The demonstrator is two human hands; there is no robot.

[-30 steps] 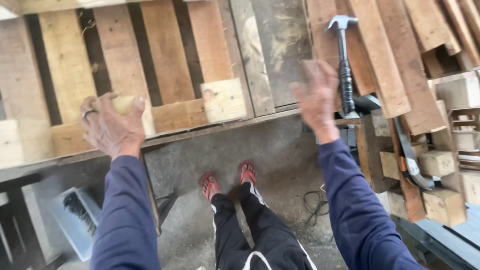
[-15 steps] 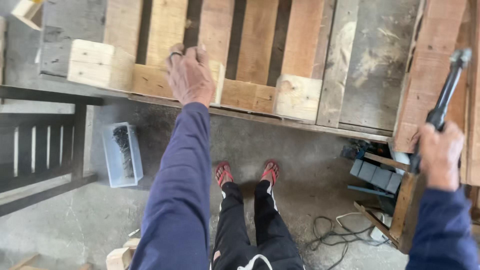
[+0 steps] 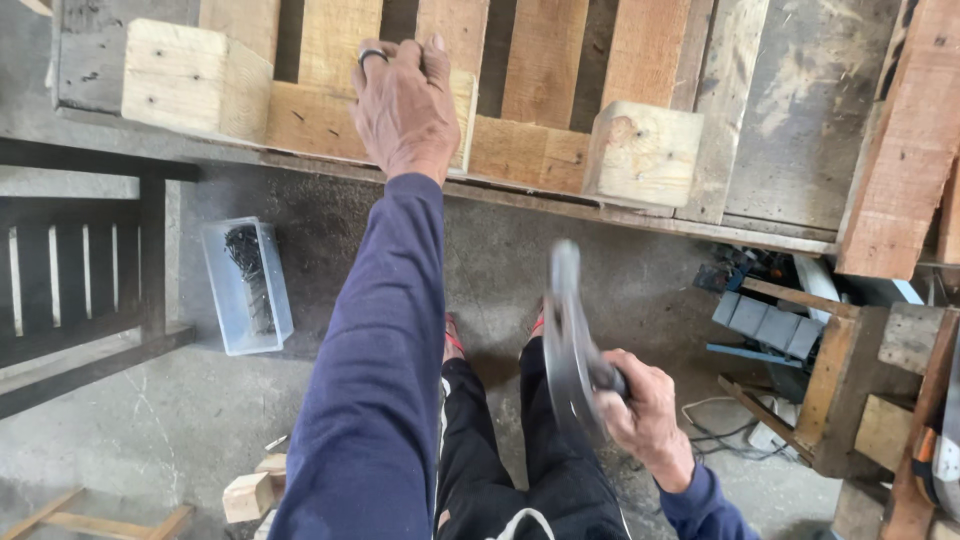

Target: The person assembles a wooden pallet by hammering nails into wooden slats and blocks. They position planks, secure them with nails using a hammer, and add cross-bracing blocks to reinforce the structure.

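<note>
So down on the concrete floor (image 3: 150, 440) we've got a clear plastic tub (image 3: 247, 290), sitting well below and to the left of our left fingers. It's got a dark bunch of what look like nails heaped along its middle, though they're too small for us to be sure.

Our left hand (image 3: 402, 105) is up on the wooden pallet (image 3: 540, 90), fingers curled over the top of a pale wooden block (image 3: 455, 115) nailed to the cross board, clenched onto it. There's a dark ring on one finger. Two more chunky blocks sit either side of those fingers, one to the left (image 3: 190, 80) and one to the right (image 3: 640, 152).

Our right hand (image 3: 645, 410) is low, near our knees, fingers wrapped tight around the black handle of a hammer (image 3: 570, 340). The hammer is blurred, a grey metal smear rising up from our fist.
</note>
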